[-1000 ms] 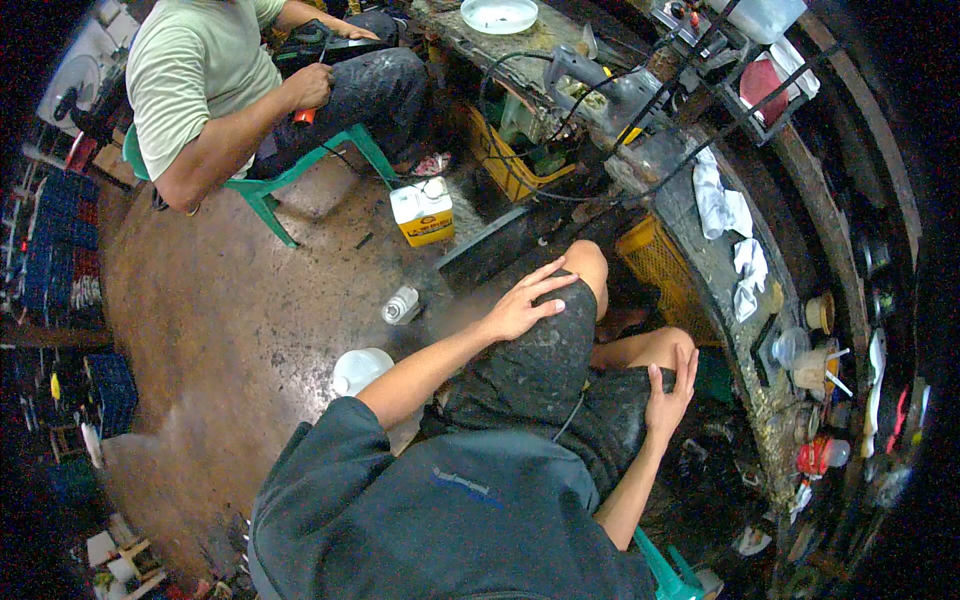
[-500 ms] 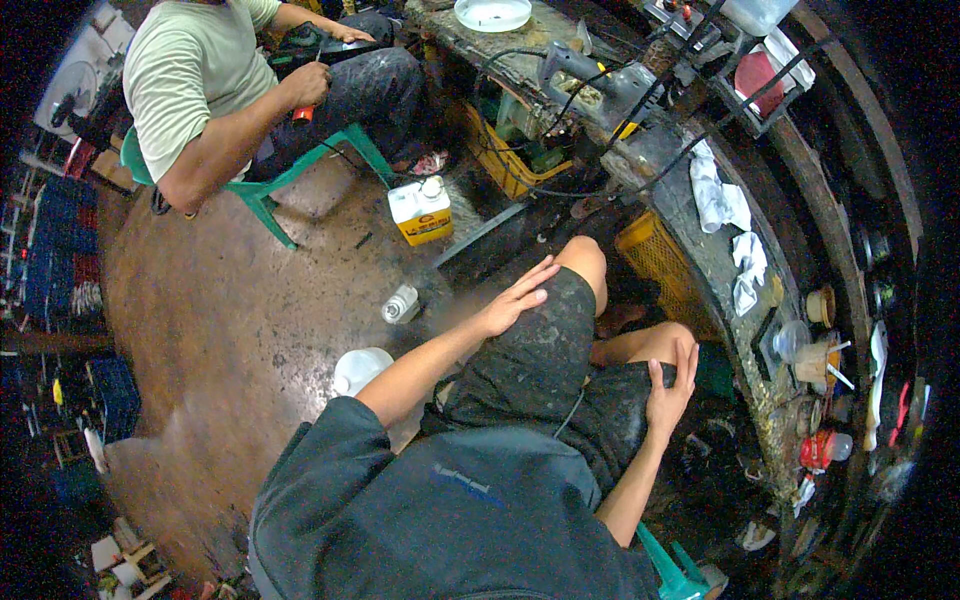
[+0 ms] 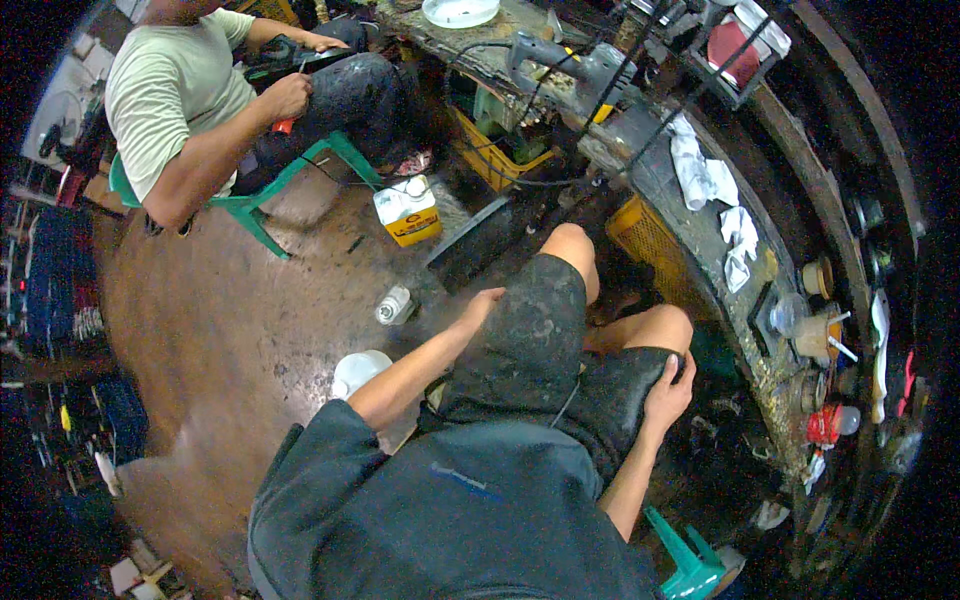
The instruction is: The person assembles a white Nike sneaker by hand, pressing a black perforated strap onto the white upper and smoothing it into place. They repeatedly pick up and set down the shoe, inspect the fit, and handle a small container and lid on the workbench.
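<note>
I sit in dark, stained shorts (image 3: 530,330) with both hands at my legs. My left hand (image 3: 482,309) lies against the outer side of my left thigh; most of its fingers are hidden there. On my right leg, just behind the knee, my right hand (image 3: 668,392) rests with fingers apart and nothing in it. Nearest my left arm on the floor are a white jug (image 3: 362,372), partly behind the forearm, and a small clear bottle (image 3: 394,306) lying on its side.
A co-worker (image 3: 170,110) sits on a green plastic chair (image 3: 262,228), holding a red-handled tool. A yellow-and-white can (image 3: 408,212) stands between us. To the right runs a worn bench (image 3: 690,235) with a corded grey power tool (image 3: 570,65), white rags (image 3: 738,245) and cups; yellow crates (image 3: 645,240) sit beneath.
My left hand has slid back from near the knee to the outer side of the thigh. My right hand has shifted slightly back from the knee. The whole view has moved a little.
</note>
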Demonstrator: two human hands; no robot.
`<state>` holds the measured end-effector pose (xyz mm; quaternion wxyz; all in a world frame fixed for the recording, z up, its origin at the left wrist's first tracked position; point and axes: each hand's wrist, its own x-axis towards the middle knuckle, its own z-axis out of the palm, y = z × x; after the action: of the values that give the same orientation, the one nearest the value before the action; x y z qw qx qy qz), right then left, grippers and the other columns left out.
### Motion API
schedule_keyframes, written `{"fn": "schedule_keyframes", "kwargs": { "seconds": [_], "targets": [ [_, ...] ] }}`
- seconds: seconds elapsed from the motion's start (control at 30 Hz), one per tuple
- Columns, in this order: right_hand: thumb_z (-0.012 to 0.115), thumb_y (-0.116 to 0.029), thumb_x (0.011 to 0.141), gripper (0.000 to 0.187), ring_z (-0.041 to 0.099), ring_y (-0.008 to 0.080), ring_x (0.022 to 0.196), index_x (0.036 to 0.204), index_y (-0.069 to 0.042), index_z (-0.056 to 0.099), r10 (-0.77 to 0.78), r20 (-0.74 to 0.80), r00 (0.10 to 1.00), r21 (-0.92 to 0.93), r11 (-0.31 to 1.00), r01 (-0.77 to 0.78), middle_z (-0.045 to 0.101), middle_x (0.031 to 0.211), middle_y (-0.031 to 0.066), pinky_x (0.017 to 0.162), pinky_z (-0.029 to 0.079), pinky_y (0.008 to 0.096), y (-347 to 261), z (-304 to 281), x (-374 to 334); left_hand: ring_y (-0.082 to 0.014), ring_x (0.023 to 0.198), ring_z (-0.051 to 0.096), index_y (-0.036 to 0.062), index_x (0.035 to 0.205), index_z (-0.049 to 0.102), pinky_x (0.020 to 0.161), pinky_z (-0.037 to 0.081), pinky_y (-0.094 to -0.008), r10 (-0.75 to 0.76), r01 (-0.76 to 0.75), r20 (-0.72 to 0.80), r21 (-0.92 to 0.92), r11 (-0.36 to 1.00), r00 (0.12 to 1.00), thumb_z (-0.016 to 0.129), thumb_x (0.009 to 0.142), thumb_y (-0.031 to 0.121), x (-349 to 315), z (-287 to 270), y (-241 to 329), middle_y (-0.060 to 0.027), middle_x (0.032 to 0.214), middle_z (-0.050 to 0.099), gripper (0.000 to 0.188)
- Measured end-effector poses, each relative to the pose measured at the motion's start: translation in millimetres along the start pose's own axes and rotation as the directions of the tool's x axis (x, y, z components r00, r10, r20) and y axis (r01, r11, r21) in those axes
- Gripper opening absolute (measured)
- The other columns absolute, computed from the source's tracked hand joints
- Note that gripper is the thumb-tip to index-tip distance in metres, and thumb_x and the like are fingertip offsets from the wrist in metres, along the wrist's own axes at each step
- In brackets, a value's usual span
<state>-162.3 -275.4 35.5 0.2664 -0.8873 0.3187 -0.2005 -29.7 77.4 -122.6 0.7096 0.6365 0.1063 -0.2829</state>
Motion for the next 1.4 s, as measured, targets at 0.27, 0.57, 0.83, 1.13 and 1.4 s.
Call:
{"fn": "schedule_keyframes", "kwargs": {
  "seconds": [0.27, 0.57, 0.83, 1.13, 1.4],
  "targets": [
    [0.060, -0.038, 0.108, 0.052, 0.064, 0.0455, 0.126, 0.144, -0.001, 0.060, 0.020, 0.033, 0.999, -0.068, 0.998, -0.017, 0.066, 0.140, 0.0264, 0.108, 0.049, 0.0476, -6, -1, 0, -0.0263, 0.137, 0.057, 0.0029, 0.151, 0.055, 0.118, 0.043, -0.0409, 0.317, -0.393, 0.296, 0.253, 0.884, 0.901, 0.066, 0.104, 0.024, -86, 25, 165, -0.0161, 0.149, 0.062, 0.053],
    [0.061, -0.046, 0.106, 0.073, 0.045, 0.0408, 0.150, 0.161, -0.002, 0.042, -0.074, 0.228, 0.971, -0.040, 0.996, 0.085, 0.047, 0.162, 0.0247, 0.125, 0.034, 0.0449, -2, -20, -6, -0.0347, 0.163, 0.021, 0.0124, 0.157, 0.054, 0.132, 0.015, -0.0519, 0.549, -0.764, 0.533, 0.406, 0.501, 0.644, 0.066, 0.102, 0.048, -42, 6, 87, -0.0177, 0.170, 0.037, 0.067],
    [0.047, -0.067, 0.105, 0.098, 0.046, 0.0475, 0.147, 0.163, 0.009, 0.026, 0.365, 0.311, 0.878, -0.181, 0.929, -0.322, 0.042, 0.160, 0.0373, 0.122, 0.038, 0.0466, -28, -34, -40, -0.0271, 0.159, 0.031, -0.0012, 0.163, 0.038, 0.130, 0.019, -0.0396, -0.033, 0.027, 0.017, 0.288, 0.957, 0.999, 0.038, 0.112, 0.060, -60, 15, 63, -0.0194, 0.171, 0.034, 0.080],
    [0.054, -0.044, 0.110, 0.064, 0.059, 0.0352, 0.136, 0.154, 0.003, 0.048, -0.208, 0.453, 0.867, 0.775, 0.572, -0.267, 0.059, 0.149, 0.0247, 0.116, 0.045, 0.0457, -135, -46, -34, -0.0336, 0.165, 0.017, 0.0001, 0.169, 0.018, 0.134, 0.016, -0.0492, 0.416, 0.304, 0.489, -0.847, 0.435, 0.767, 0.029, 0.106, 0.075, -121, 103, 210, -0.0199, 0.178, 0.016, 0.099],
    [0.059, -0.007, 0.106, 0.052, 0.065, 0.0360, 0.129, 0.153, 0.008, 0.040, -0.277, 0.434, 0.857, 0.898, 0.055, -0.437, 0.059, 0.148, 0.0256, 0.112, 0.054, 0.0483, -199, 2, -58, -0.0337, 0.166, 0.005, -0.0013, 0.170, 0.008, 0.135, 0.008, -0.0476, 0.434, 0.522, 0.476, -0.853, 0.017, 0.765, 0.034, 0.102, 0.076, -146, 155, 207, -0.0179, 0.180, 0.002, 0.106]
  ]
}}
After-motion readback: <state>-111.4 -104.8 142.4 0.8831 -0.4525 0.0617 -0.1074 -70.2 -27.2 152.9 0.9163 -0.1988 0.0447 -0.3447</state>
